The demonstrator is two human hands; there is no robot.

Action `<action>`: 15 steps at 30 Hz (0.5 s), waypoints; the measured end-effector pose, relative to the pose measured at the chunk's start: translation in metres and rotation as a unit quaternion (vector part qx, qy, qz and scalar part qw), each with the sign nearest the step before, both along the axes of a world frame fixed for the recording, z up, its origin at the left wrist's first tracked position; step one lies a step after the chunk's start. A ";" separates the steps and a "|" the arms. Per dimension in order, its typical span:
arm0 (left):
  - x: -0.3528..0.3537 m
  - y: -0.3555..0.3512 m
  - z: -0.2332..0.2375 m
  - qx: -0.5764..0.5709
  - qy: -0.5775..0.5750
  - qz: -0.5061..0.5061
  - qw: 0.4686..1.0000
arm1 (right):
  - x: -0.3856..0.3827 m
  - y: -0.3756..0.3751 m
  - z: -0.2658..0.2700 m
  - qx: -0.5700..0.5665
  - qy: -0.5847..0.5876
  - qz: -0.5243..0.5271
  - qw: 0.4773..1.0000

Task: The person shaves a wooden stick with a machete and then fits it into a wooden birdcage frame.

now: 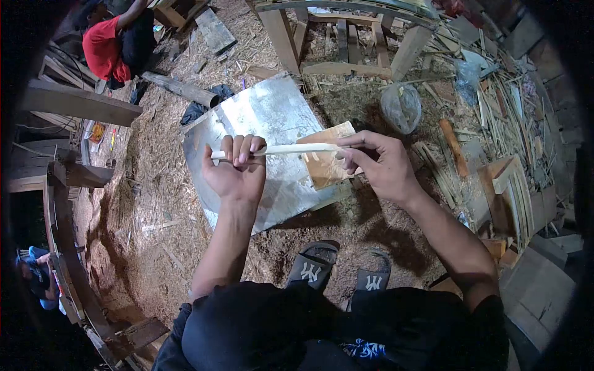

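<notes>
A thin, pale strip [291, 149], which looks like wood, spans level between my two hands. My left hand [238, 164] is turned palm up, its fingers curled round the strip near one end. The other end sits pinched between the thumb and fingers of my right hand [377, 162]. Below the strip lies a shiny metal sheet [272, 114] on the ground. A small brown board [325, 176] rests on the sheet's right side, partly behind my right hand.
Wood shavings cover the ground. A clear plastic bag [401, 108] lies right of the sheet, near a wooden frame [346, 68]. Thin wood offcuts [504, 123] pile up at right. A person in a red shirt [102, 49] sits at upper left; another person [40, 275] is at lower left.
</notes>
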State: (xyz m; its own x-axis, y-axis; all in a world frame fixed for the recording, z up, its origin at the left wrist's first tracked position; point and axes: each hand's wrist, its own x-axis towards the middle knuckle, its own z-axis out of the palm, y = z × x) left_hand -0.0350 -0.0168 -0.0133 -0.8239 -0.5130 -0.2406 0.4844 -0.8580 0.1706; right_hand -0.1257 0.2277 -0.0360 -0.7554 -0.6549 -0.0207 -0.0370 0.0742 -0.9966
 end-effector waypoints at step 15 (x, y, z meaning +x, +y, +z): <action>0.005 -0.036 -0.036 -0.416 -0.225 -0.142 0.870 | -0.004 0.021 -0.014 -0.044 -0.168 -0.088 0.981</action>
State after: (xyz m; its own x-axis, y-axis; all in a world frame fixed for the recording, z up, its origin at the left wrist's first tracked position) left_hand -0.0298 -0.0526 -0.0492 -0.8646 -0.4545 -0.2141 -0.0031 -0.4214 0.9069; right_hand -0.1298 0.2487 -0.0496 -0.8177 -0.5246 -0.2367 0.2995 -0.0366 -0.9534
